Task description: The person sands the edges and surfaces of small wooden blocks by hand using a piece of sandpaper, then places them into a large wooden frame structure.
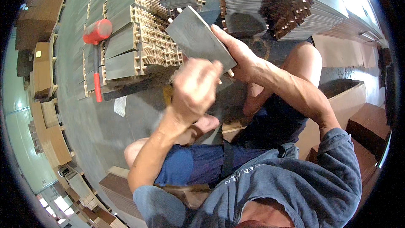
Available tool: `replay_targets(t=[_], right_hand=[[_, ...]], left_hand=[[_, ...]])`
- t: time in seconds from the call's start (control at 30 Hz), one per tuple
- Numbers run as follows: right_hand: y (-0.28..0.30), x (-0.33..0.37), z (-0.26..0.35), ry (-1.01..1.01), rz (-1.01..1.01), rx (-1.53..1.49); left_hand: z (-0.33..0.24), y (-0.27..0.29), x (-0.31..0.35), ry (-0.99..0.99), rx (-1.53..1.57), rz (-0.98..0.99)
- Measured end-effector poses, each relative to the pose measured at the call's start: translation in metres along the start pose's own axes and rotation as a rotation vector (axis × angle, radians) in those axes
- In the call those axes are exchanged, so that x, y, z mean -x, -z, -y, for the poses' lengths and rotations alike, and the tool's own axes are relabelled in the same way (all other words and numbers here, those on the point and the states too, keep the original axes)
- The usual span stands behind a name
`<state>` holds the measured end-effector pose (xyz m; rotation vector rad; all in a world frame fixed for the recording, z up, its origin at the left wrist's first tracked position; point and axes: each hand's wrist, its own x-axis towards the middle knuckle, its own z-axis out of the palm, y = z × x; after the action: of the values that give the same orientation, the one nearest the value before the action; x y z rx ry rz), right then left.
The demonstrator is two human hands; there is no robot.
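Note:
My right hand (241,55) grips a grey flat board (200,36) along its right edge, thumb lying near the upper corner. The board is tilted in the air, with pale wooden dowels (230,73) sticking out of its short ends. My left hand (196,86) is at the board's lower left side, blurred, with its fingers curled. Whatever they hold, if anything, is too smeared to make out. Beyond it stands a stack of similar boards (122,42) with many dowel ends (156,44) facing me. A red-headed mallet (97,33) lies on that stack.
More grey boards (249,0) are stacked at the far side, next to a dark-ended stack (291,6). A wooden bin (348,95) and brown blocks (369,122) stand at the right. A white sheet (120,106) is on the floor. Cardboard-coloured stacks (42,67) line the left.

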<state>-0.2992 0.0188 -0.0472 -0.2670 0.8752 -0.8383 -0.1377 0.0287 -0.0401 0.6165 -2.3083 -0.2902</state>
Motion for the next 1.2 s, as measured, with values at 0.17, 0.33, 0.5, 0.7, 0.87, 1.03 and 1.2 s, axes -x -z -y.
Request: replay_targets(t=[0.17, 0.33, 0.5, 0.7, 0.87, 1.03, 1.2], right_hand=[[0.033, -0.026, -0.004, 0.108, 0.280, -0.115], [0.013, -0.008, -0.007, 0.014, 0.159, -0.015], [0.008, -0.006, -0.011, -0.029, 0.163, 0.064], [0.014, -0.009, -0.006, -0.008, 0.132, -0.026], [0.019, -0.009, -0.007, 0.007, 0.134, 0.010], [0.001, -0.002, -0.008, -0.018, 0.090, 0.022], [0.019, -0.021, -0.009, 0.019, 0.035, -0.049]], left_hand=[[-0.006, 0.004, -0.003, -0.004, -0.018, -0.073], [0.038, 0.034, -0.028, 0.325, -0.131, -0.263], [0.046, 0.023, -0.031, 0.216, -0.174, -0.258], [-0.009, -0.008, -0.003, 0.013, 0.127, 0.055], [0.007, 0.023, -0.021, 0.190, -0.133, -0.124], [0.049, 0.036, -0.026, 0.348, -0.137, -0.248], [0.011, -0.005, -0.003, -0.023, -0.087, 0.003]])
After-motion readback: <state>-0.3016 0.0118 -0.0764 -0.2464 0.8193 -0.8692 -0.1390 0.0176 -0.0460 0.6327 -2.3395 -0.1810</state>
